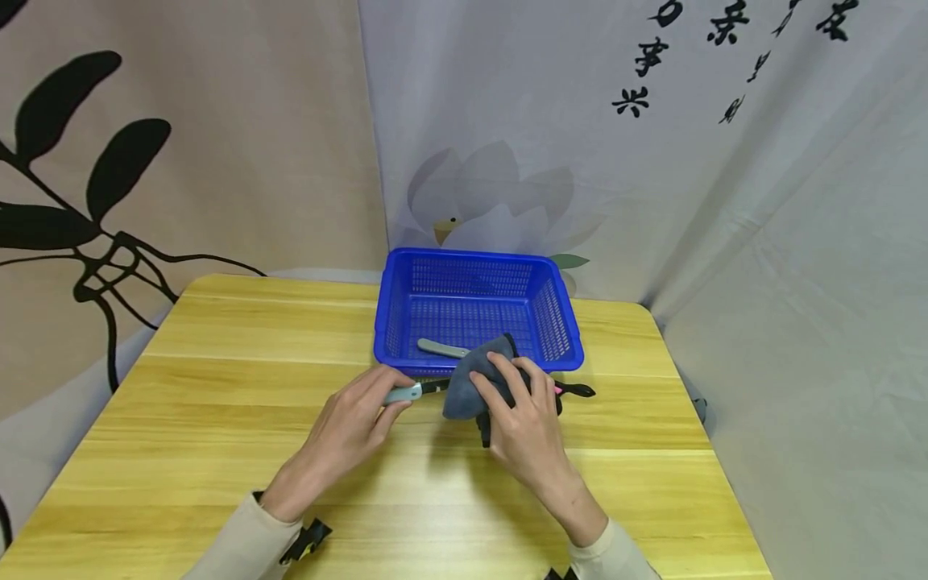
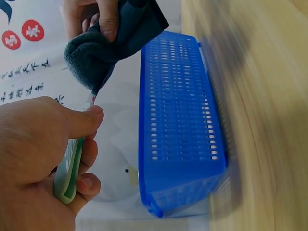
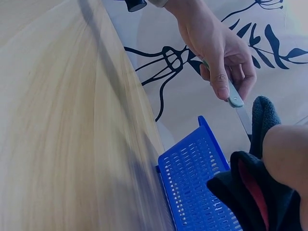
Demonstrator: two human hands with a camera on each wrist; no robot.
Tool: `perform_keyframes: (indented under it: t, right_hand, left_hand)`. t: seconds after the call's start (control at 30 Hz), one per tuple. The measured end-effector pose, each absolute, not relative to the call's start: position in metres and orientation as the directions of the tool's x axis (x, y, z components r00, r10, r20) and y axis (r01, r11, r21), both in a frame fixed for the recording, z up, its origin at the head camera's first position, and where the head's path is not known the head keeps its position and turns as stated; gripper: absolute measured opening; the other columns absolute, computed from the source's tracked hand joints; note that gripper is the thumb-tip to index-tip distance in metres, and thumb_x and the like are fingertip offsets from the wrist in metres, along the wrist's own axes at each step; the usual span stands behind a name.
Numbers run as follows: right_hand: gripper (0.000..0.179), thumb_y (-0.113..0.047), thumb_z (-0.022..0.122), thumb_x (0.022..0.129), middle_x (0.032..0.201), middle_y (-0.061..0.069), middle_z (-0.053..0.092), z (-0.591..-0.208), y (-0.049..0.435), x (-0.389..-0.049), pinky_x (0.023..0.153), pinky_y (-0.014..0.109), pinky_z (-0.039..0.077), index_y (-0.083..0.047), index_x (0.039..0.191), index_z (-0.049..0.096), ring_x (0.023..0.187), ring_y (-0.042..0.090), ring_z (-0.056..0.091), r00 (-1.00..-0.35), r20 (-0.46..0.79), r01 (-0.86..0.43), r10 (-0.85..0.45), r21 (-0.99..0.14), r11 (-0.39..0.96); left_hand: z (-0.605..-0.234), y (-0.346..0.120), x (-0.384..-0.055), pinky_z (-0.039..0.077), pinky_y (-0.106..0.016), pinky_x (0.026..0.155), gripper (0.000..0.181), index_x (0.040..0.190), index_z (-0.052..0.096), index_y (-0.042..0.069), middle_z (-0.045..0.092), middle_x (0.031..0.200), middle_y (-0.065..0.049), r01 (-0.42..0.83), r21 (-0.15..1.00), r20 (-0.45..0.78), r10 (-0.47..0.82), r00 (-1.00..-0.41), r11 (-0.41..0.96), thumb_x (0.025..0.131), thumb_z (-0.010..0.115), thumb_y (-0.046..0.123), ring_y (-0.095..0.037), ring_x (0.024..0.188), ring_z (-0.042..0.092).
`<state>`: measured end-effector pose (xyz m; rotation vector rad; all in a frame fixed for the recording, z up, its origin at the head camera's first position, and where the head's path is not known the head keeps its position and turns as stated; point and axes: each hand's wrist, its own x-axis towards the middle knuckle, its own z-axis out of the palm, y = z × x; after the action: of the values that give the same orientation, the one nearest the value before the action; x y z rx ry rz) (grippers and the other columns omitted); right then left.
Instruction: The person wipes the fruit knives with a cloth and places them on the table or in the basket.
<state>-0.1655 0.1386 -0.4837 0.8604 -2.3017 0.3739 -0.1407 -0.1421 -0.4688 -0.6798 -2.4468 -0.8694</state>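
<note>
My left hand (image 1: 355, 411) grips the pale green handle of a knife (image 1: 403, 394), its blade pointing right. A dark grey-blue cloth (image 1: 471, 387) is bunched in my right hand (image 1: 525, 431), the fingers pressing it around the far part of the blade. The right wrist view shows a short stretch of bare blade (image 3: 244, 118) between handle and cloth; the tip is hidden. Both hands hover above the table, at the near side of a blue basket (image 1: 464, 366). Inside the basket lies a long grey-green object (image 1: 442, 349), partly covered by the cloth.
The wooden table (image 1: 290, 338) extends around the basket. Behind it hangs a pale printed curtain (image 1: 290, 145), close to the basket's back rim. A slim black end with a bit of pink (image 1: 577, 390) sticks out right of the cloth; what it belongs to is unclear.
</note>
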Motion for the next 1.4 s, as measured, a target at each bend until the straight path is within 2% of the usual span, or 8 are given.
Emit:
perform_keyframes:
  t: [0.2, 0.53, 0.83, 1.03, 1.3, 1.4]
  right_hand:
    - [0.043, -0.001, 0.064, 0.098, 0.157, 0.019, 0.065, -0.485, 0.141, -0.167, 0.103, 0.062, 0.051, -0.015, 0.136, 0.078, 0.135, 0.048, 0.056, -0.572, 0.672, -0.660, -0.471, -0.035, 0.750]
    - [0.042, 0.001, 0.061, 0.099, 0.153, 0.020, 0.067, -0.482, 0.149, -0.171, 0.097, 0.061, 0.050, -0.014, 0.134, 0.078, 0.132, 0.049, 0.056, -0.555, 0.711, -0.641, -0.431, -0.035, 0.767]
    - [0.040, -0.004, 0.066, 0.100, 0.156, 0.019, 0.066, -0.476, 0.132, -0.158, 0.102, 0.062, 0.052, -0.015, 0.137, 0.077, 0.132, 0.047, 0.058, -0.473, 0.732, -0.723, -0.490, -0.004, 0.691]
    - [0.042, -0.004, 0.062, 0.102, 0.155, 0.017, 0.067, -0.477, 0.120, -0.154, 0.103, 0.059, 0.054, -0.017, 0.139, 0.076, 0.133, 0.044, 0.060, -0.441, 0.723, -0.750, -0.531, 0.029, 0.661]
    - [0.044, -0.003, 0.051, 0.105, 0.154, 0.017, 0.067, -0.482, 0.114, -0.154, 0.105, 0.058, 0.052, -0.017, 0.138, 0.077, 0.134, 0.046, 0.060, -0.439, 0.706, -0.753, -0.556, 0.048, 0.656]
    - [0.044, -0.003, 0.051, 0.105, 0.154, 0.016, 0.067, -0.482, 0.114, -0.153, 0.106, 0.058, 0.052, -0.017, 0.138, 0.077, 0.135, 0.046, 0.060, -0.452, 0.698, -0.746, -0.556, 0.045, 0.664]
  left_hand:
    - [-0.469, -0.142, -0.142, 0.065, -0.028, 0.070, 0.027, 0.116, 0.073, 0.008, 0.077, 0.107, -0.004, 0.577, 0.456, 0.556, 0.289, -0.780, 0.678, 0.095, 0.086, -0.004, -0.014, 0.089, 0.074]
    - [-0.468, -0.147, -0.140, 0.070, -0.038, 0.078, 0.027, 0.121, 0.072, 0.008, 0.079, 0.114, -0.007, 0.527, 0.475, 0.518, 0.260, -0.815, 0.704, 0.099, 0.085, -0.001, -0.019, 0.098, 0.078]
    - [-0.470, -0.143, -0.142, 0.066, -0.030, 0.072, 0.026, 0.119, 0.073, 0.007, 0.077, 0.108, -0.004, 0.542, 0.469, 0.529, 0.271, -0.805, 0.697, 0.097, 0.086, 0.000, -0.015, 0.091, 0.075]
    - [-0.469, -0.140, -0.142, 0.063, -0.027, 0.069, 0.028, 0.118, 0.073, 0.008, 0.077, 0.108, -0.004, 0.555, 0.462, 0.531, 0.286, -0.798, 0.692, 0.096, 0.088, 0.000, -0.014, 0.089, 0.073]
    - [-0.470, -0.138, -0.142, 0.067, -0.033, 0.074, 0.033, 0.118, 0.074, 0.007, 0.079, 0.112, -0.007, 0.583, 0.439, 0.549, 0.309, -0.777, 0.684, 0.091, 0.091, -0.003, -0.020, 0.095, 0.078]
    - [-0.471, -0.138, -0.142, 0.067, -0.033, 0.073, 0.032, 0.117, 0.074, 0.007, 0.079, 0.111, -0.007, 0.583, 0.441, 0.545, 0.312, -0.778, 0.682, 0.092, 0.090, -0.003, -0.019, 0.095, 0.077]
